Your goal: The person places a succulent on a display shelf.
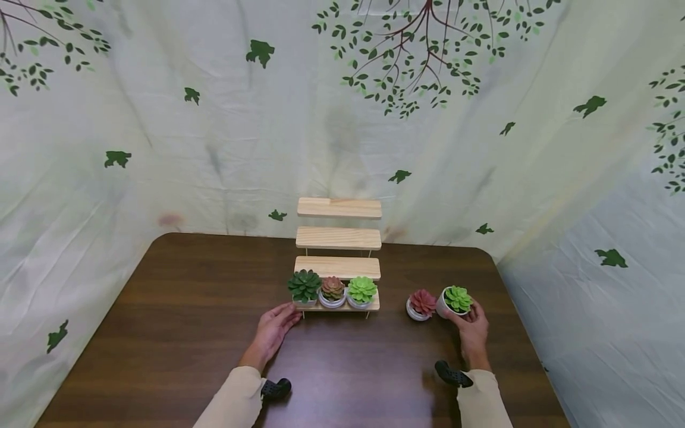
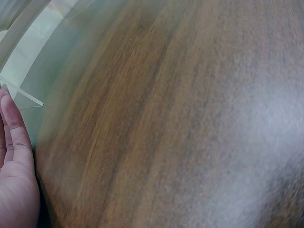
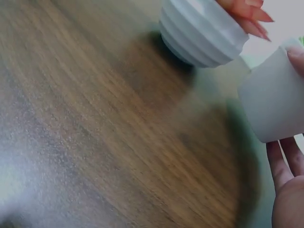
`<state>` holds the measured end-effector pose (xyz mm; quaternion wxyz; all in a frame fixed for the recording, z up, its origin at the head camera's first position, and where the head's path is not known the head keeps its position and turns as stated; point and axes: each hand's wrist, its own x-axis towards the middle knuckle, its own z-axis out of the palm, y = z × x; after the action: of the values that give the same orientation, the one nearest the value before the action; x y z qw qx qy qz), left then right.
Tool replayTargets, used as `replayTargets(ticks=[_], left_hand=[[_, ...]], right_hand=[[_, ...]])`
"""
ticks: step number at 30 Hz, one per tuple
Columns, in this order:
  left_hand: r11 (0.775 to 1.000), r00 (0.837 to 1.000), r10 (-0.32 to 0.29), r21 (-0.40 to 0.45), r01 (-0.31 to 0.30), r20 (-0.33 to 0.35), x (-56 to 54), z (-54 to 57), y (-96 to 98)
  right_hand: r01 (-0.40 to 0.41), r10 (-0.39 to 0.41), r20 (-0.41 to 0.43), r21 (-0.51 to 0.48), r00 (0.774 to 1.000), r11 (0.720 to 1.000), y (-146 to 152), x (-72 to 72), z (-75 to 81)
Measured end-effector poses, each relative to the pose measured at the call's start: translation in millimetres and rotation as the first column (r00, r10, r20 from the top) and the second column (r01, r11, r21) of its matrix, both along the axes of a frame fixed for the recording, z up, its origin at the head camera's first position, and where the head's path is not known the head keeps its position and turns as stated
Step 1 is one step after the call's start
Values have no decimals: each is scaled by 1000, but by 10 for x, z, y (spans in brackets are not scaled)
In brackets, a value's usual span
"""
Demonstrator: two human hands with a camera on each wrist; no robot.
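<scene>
My right hand [image 1: 472, 328] grips a white pot [image 3: 273, 95] with a bright green succulent [image 1: 458, 299], its thumb at the rim and fingers beneath in the right wrist view. The pot is tilted. Just left of it stands a ribbed white pot [image 3: 202, 31] with a red succulent [image 1: 423, 302]. My left hand [image 1: 275, 329], fingers nearly straight, reaches the left front corner of a stepped wooden shelf [image 1: 338, 268]. Along its lowest step sit a dark green succulent [image 1: 304, 286], a reddish-brown succulent [image 1: 333, 288] and a light green succulent [image 1: 362, 289], each in a white pot.
The shelf's upper steps [image 1: 339, 238] are pale wood on thin clear supports, near the back of a dark brown table [image 1: 214, 285]. A white cloth [image 1: 225, 137] printed with leaves hangs behind the table and along its sides.
</scene>
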<state>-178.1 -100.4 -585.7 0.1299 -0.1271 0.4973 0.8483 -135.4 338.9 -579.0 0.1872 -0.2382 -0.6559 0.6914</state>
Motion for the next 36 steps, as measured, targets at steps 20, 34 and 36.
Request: replayTargets(ticks=[20, 34, 36], left_hand=[[1000, 1000, -10, 10, 10, -21, -4, -49, 17], [1000, 1000, -4, -3, 4, -8, 8, -28, 0], [1000, 1000, -7, -4, 7, -16, 11, -26, -17]], right_hand=[[-107, 103, 37, 121, 994, 987, -186, -56, 746], [-300, 308, -38, 138, 951, 944, -742, -295, 1056], [-337, 347, -54, 136, 936, 932, -833, -336, 1076]])
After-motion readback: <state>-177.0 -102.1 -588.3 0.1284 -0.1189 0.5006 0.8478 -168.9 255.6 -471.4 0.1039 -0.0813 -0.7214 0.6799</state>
